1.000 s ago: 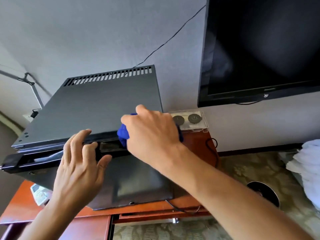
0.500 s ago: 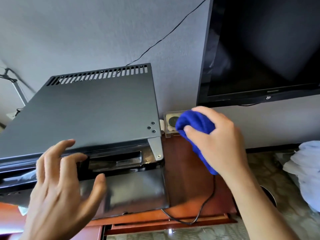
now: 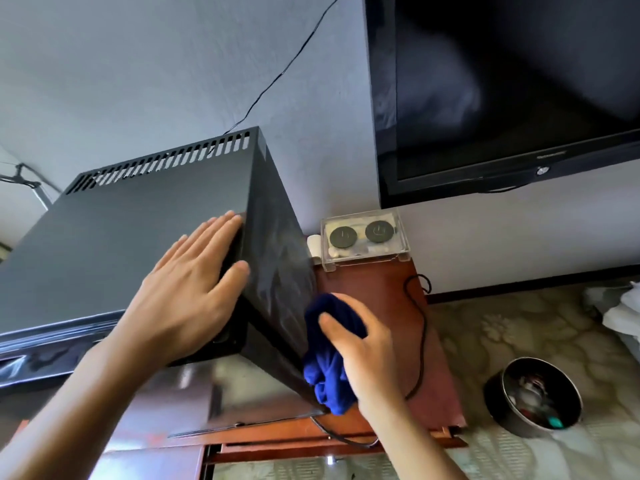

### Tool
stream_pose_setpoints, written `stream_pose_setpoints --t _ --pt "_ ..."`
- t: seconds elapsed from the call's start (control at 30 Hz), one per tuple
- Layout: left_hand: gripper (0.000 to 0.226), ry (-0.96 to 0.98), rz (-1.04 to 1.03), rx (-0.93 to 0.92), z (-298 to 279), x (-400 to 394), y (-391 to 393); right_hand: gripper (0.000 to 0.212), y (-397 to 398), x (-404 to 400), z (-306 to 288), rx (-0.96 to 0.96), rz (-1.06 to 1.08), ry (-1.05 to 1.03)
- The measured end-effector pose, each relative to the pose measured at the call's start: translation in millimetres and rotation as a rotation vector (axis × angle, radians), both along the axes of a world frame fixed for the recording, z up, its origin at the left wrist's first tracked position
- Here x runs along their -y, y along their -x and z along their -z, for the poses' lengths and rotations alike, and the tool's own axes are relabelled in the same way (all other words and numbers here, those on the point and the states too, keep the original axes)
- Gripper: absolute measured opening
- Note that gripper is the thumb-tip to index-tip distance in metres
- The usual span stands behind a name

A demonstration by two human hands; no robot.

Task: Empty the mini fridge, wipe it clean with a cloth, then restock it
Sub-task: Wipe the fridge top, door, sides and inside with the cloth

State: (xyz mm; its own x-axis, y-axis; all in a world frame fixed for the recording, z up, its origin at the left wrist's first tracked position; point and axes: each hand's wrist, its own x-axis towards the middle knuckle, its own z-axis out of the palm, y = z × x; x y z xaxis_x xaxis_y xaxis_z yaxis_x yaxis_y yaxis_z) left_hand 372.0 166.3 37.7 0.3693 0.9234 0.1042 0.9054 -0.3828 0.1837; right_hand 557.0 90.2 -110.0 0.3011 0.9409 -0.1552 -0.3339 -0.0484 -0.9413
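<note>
Head view
Mini fridge (image 3: 114, 251): dark metal box on a reddish wooden cabinet (image 3: 377, 306), vent slots along its back edge.
Left hand (image 3: 187, 296): flat on the fridge top near the right edge, fingers straight.
Right hand (image 3: 363, 351): fingers curled round a bunched blue cloth (image 3: 329, 362), pressing it against the fridge's right side wall.
Wall: black TV (image 3: 502, 91) mounted above.
Floor: round bin (image 3: 533, 396) at right.
</note>
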Motion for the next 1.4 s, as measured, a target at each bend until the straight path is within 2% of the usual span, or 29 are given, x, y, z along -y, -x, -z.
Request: stream_pose_setpoints --t 0.1,0.27,0.57,0.7,0.8,0.97,1.07,1.23,1.3,1.4 --pt "0.074 0.029 -0.028 0.01 2.8 1.9 5.4 0.038 13.7 -0.8 -12.7 0.058 -0.039 -0.119" --pt "0.067 0.011 -0.094 0.113 7.0 7.4 4.6 0.047 37.2 -1.7 -17.6 0.344 0.025 -0.427" --pt "0.058 -0.019 -0.094 0.215 8.0 12.8 1.5 0.043 53.7 -26.4 -24.2 0.351 0.064 -0.591" --pt "0.056 -0.042 -0.058 0.218 8.4 12.7 2.6 0.04 57.1 -51.1 -33.2 0.402 0.15 -0.554" --pt "0.054 -0.05 -0.037 0.234 8.7 11.0 3.9 0.037 55.2 -85.9 -42.8 0.442 0.181 -0.446" --pt "0.054 -0.034 -0.006 0.207 8.6 7.5 7.4 0.031 50.1 -202.5 -74.3 0.568 0.272 -0.224" --pt "0.054 -0.033 -0.003 0.197 6.9 6.4 6.5 0.038 41.7 -288.7 -95.9 0.661 0.228 -0.05" --pt "0.055 -0.014 -0.03 0.182 3.8 5.2 4.2 0.04 28.2 -373.2 -96.2 0.558 0.12 0.033" --pt "0.055 -0.016 -0.041 0.167 2.7 6.5 2.6 0.035 19.2 -371.6 -97.1 0.515 0.079 0.021" --pt "0.055 -0.013 -0.087 0.136 0.3 9.0 -1.4 0.03 -3.7 -339.6 -102.4 0.41 0.145 -0.031"
